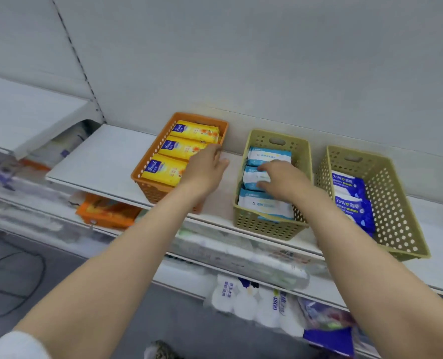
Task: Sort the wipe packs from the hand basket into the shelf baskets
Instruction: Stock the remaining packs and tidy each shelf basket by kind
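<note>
Over shelf baskets: left hand grip loose on orange basket rim; right hand pressing white-blue pack.

A pale grey back panel rises behind the white metal shelf, with a slotted upright rail running down it at the left. On the lower shelf an orange plastic-wrapped pack lies near the left, and white toilet-roll packs with blue print sit further right beside a purple-blue package. A black cable loops over the grey floor.
</note>
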Demonstrator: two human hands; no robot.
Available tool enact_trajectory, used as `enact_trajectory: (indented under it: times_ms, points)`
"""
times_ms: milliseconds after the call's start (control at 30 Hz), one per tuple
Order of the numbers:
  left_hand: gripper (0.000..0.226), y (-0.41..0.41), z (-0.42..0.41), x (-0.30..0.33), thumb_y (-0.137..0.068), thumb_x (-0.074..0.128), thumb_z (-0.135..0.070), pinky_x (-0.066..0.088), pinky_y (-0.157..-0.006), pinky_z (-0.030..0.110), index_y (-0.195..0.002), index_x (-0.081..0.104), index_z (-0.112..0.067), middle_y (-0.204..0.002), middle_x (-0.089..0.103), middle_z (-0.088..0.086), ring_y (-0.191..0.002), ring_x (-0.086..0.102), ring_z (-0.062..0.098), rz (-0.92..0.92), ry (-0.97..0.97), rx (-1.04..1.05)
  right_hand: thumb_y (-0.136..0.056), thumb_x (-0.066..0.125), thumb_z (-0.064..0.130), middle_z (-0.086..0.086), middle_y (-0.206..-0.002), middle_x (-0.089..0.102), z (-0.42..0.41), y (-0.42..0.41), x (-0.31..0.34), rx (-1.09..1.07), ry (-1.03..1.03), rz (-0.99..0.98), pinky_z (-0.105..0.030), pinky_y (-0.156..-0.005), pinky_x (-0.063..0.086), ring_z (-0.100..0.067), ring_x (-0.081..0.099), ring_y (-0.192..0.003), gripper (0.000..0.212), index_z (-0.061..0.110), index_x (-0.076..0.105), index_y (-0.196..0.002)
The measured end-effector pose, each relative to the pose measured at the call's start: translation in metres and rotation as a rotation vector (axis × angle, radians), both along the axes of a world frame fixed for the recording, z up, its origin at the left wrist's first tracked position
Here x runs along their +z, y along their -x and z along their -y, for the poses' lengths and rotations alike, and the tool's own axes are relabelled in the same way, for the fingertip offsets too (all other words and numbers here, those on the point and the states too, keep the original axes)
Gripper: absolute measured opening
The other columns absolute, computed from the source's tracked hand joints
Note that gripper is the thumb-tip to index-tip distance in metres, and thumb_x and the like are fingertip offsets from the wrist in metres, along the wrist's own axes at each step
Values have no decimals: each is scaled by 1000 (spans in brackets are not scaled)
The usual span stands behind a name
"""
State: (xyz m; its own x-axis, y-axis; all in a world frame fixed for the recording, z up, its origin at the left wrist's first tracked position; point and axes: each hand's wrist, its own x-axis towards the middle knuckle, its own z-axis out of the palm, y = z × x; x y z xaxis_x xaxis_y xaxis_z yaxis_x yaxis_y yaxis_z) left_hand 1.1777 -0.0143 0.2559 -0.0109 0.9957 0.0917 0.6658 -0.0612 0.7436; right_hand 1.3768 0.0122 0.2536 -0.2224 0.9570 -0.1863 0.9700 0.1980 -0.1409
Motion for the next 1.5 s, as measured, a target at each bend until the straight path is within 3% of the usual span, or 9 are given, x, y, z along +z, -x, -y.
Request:
enact_trajectory:
  times_ms: [100, 267, 467, 767, 867, 967, 1200, 1500]
  points:
    - [46, 62, 19, 29, -94, 60, -29, 38, -100, 33, -137, 51, -15, -137, 55, 8, -125, 51, 26, -158, -112, 87, -96, 55, 36, -9, -135, 55, -1, 44, 37, 83, -134, -3, -43, -96, 47, -30, 50, -124, 43, 16, 54, -134]
    - [43, 189, 67, 51, -95, 57, -29, 36, -106, 37, -136, 51, -15, -138, 53, 7, -130, 46, 25, -308, -220, 239, -95, 58, 32, -6, -141, 52, 13, 153, 85, 340, -359, -158, -39, -103, 42, -27, 42, -132, 43, 20, 54, -136]
    - [39, 343, 157, 22, -96, 56, -28, 39, -102, 42, -133, 54, -17, -135, 55, 7, -125, 48, 29, -410, -244, 416, -95, 60, 30, -6, -142, 52, 62, 309, 63, 544, -516, -374, -38, -102, 39, -27, 44, -132, 38, 15, 60, -130]
    - [38, 543, 250, -50, -92, 63, -26, 42, -101, 37, -128, 60, -15, -130, 59, 4, -122, 52, 24, -334, -64, 601, -96, 57, 36, 2, -154, 36, 117, 539, -28, 663, -206, -399, -29, -106, 36, -16, 35, -139, 45, 25, 50, -139]
    - [35, 599, 255, -63, -91, 65, -23, 44, -100, 37, -125, 63, -13, -127, 62, 5, -118, 56, 25, -296, -11, 638, -95, 59, 37, 2, -149, 42, 112, 602, -46, 659, -132, -386, -28, -101, 39, -16, 41, -134, 44, 25, 53, -137]
    - [35, 655, 247, -76, -91, 65, -23, 42, -97, 35, -125, 63, -15, -126, 62, 3, -116, 55, 24, -304, 21, 687, -95, 59, 34, 0, -145, 47, 99, 665, -63, 667, -58, -382, -36, -101, 43, -20, 45, -132, 42, 22, 54, -136]
    - [36, 801, 198, -101, -91, 64, -28, 44, -94, 36, -126, 60, -19, -128, 59, -1, -118, 52, 23, -351, 147, 719, -94, 61, 29, -1, -141, 51, 39, 833, -97, 755, 19, -418, -40, -102, 44, -21, 46, -131, 43, 19, 55, -136]
    - [40, 987, 142, -135, -90, 66, -31, 43, -99, 39, -127, 59, -19, -132, 58, 2, -122, 52, 25, -355, 352, 769, -94, 58, 32, -2, -140, 49, -31, 1026, -140, 788, 220, -315, -35, -97, 45, -23, 48, -127, 45, 21, 52, -137]
